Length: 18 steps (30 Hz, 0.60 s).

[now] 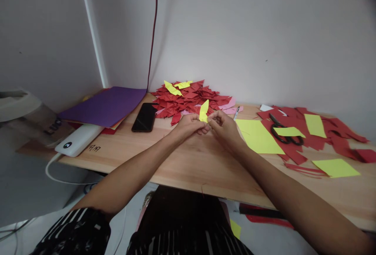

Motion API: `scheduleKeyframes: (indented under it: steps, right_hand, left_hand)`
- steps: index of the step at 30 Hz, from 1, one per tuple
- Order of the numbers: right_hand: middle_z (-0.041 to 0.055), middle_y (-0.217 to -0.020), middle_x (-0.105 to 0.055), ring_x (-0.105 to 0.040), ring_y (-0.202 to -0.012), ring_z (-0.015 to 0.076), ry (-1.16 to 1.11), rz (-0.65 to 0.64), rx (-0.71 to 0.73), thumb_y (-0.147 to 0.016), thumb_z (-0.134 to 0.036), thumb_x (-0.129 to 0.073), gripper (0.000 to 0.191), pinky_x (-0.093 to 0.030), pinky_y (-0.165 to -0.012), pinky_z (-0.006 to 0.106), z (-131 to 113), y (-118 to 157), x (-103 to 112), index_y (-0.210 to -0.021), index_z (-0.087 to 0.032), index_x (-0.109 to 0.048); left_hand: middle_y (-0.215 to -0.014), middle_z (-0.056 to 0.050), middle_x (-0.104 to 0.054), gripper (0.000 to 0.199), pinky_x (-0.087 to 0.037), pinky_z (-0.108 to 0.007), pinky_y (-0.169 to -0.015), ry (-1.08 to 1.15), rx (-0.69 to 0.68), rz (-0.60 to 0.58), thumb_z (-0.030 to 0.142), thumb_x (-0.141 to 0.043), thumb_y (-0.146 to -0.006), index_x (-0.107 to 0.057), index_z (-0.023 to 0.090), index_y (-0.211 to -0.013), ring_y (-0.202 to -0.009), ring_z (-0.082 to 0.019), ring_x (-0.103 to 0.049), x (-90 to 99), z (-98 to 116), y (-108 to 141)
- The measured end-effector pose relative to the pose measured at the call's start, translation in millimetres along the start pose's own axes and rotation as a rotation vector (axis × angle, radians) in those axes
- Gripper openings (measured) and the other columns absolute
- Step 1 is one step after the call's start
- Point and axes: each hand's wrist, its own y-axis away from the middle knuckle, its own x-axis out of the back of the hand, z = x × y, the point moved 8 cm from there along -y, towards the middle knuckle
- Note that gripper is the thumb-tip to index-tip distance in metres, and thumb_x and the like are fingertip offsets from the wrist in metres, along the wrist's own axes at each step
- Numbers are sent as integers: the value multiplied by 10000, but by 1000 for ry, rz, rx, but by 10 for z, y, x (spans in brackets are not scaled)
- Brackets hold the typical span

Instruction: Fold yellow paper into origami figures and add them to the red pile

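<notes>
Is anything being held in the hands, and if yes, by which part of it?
A yellow paper piece: the left hand and right hand hold it by its lower end; the upper end is free.

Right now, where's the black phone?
In the head view, the black phone lies left of centre on the wooden table, left of the left hand, between the purple sheet and the red paper pile.

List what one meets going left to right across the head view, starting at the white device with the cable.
White device, black phone, left hand, held yellow paper, right hand, large yellow sheet, black scissors, rightmost yellow sheet.
</notes>
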Motion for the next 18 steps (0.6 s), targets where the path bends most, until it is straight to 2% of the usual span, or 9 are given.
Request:
scheduleKeyframes:
  steps: [3, 7, 12, 15, 18]
  right_hand:
    - [0, -722, -596, -524, -642, 135, 4, 2, 51, -814, -260, -538, 75, -391, -606, 265, -3, 8, -18, -809, -189, -560]
    - [4, -753, -588, -524, -665, 137, -24, -13, 99, -831, -297, -545, 103, -402, -627, 270, 10, 5, -63, -829, -194, -556]
    - [0, -766, -581, -517, -659, 135, -135, -33, 32, -819, -313, -564, 127, -393, -608, 263, 98, -23, -96, -860, -196, -534]
    - [-6, -710, -561, -495, -639, 137, -65, -118, 19, -832, -330, -547, 143, -372, -602, 266, 97, -12, -147, -801, -191, -533]
    - [-8, -672, -538, -476, -642, 141, 42, -208, 84, -857, -341, -506, 201, -356, -615, 271, 26, 21, -203, -724, -192, -525]
  left_hand:
    - [-706, -101, -698, 164, -484, -205, -553, -43, -16, 5, 224, -632, -803, -614, 64, -838, -573, -106, -640, 12, -8, -15]
    - [-660, -78, -686, 110, -430, -180, -488, -69, -29, 44, 180, -585, -819, -615, 74, -820, -525, -93, -616, 50, -14, -25]
    - [-648, -60, -675, 84, -412, -174, -486, -51, -84, 48, 167, -587, -804, -604, 86, -817, -515, -83, -599, 66, 4, -19]
    - [-641, -50, -661, 86, -414, -176, -494, -103, -123, 40, 180, -584, -804, -592, 94, -810, -519, -83, -590, 80, 15, -19]
    - [-611, -26, -627, 77, -422, -183, -519, -180, -168, 36, 178, -561, -809, -576, 104, -796, -513, -77, -562, 94, 46, -16]
